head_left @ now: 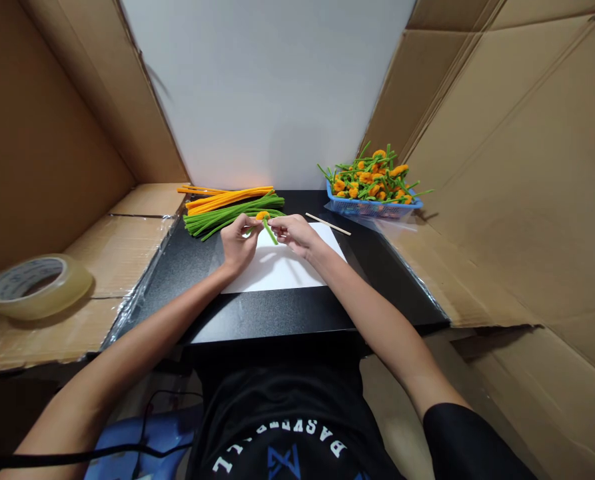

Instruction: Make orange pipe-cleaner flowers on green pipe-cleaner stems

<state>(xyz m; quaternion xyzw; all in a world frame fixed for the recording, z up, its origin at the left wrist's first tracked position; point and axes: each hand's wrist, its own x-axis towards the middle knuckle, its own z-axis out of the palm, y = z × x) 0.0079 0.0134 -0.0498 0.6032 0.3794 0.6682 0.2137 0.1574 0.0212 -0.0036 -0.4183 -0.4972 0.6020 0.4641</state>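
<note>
The bare left forearm (147, 320) and right forearm (372, 310) angle in from the lower corners of the frame and meet near the center. The left hand (238, 245) curls inward, fingers bent. Just beside it, the right hand (296, 235) reaches across, its fingertips (274, 223) pinched close to the left hand.

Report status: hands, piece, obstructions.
Left hand and right hand pinching orange-headed green pipe-cleaner flower over white paper. Wooden stick beyond, apart from hands.

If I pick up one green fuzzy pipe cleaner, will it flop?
Probably not: the green fuzzy pipe cleaners lie fairly straight in their bundle. It likely bends easily, though, like the stems in the blue plastic basket.
</note>
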